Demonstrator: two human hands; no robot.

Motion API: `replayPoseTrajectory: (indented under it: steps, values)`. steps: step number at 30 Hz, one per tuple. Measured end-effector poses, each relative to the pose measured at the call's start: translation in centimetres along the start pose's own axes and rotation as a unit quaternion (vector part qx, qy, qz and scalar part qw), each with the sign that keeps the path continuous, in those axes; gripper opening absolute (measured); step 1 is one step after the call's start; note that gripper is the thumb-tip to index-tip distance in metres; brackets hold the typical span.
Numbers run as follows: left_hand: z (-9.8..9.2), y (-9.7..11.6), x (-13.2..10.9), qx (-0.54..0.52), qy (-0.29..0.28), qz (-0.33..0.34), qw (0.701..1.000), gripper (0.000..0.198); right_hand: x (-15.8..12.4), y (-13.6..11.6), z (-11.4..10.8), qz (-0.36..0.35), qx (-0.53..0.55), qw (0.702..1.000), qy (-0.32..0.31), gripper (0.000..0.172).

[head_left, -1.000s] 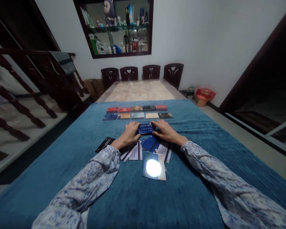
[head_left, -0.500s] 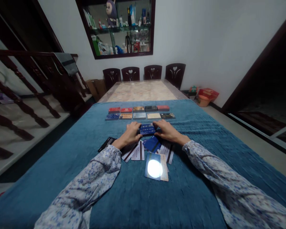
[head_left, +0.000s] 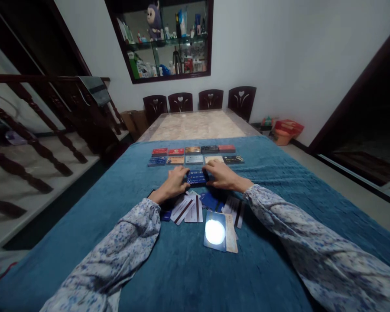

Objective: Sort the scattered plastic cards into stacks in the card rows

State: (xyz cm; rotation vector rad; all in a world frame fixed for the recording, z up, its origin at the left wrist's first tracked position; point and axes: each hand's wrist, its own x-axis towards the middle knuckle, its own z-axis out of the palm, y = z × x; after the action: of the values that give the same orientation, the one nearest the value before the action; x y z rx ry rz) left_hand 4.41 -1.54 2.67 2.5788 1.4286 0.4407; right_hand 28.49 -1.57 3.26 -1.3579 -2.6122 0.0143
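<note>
A dark blue card stack (head_left: 196,178) sits between my two hands on the blue cloth. My left hand (head_left: 173,185) is closed on its left end, thumb at the near corner and fingers at the far one. My right hand (head_left: 224,175) grips the right end, where a dark card edge appears tilted up against the fingers. Loose cards lie fanned just below: white striped cards (head_left: 194,211), a blue card (head_left: 212,202) and another white card (head_left: 235,210) by my right wrist. Nearer me, a light blue card (head_left: 211,245) with bright glare overlaps a beige card (head_left: 231,243).
Beyond my hands stand two rows of card stacks, including a red stack (head_left: 176,152), a black stack (head_left: 234,159) and a light blue stack (head_left: 194,159). The blue cloth (head_left: 117,208) covers the near table; bare tabletop (head_left: 198,123) and chairs (head_left: 242,102) lie behind.
The view has shifted slightly. My right hand's fingers have lifted and arched at the stack's right end, where a dark edge now stands up. My left hand stays at the left end.
</note>
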Motion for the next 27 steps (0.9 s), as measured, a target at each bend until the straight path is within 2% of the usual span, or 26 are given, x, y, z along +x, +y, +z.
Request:
replayPoseTrajectory:
  steps: [18, 27]
  values:
    - [-2.8, -6.8, -0.7, 0.032, -0.014, -0.055, 0.998, 0.058, 6.6, -4.8, -0.4, 0.002, -0.015, 0.999, -0.034, 0.044]
    - [-4.9, -10.2, -0.8, 0.07, -0.021, -0.076, 0.994, 0.059, 10.6, -6.3, 0.5, -0.002, -0.019, 0.999, -0.03, 0.048]
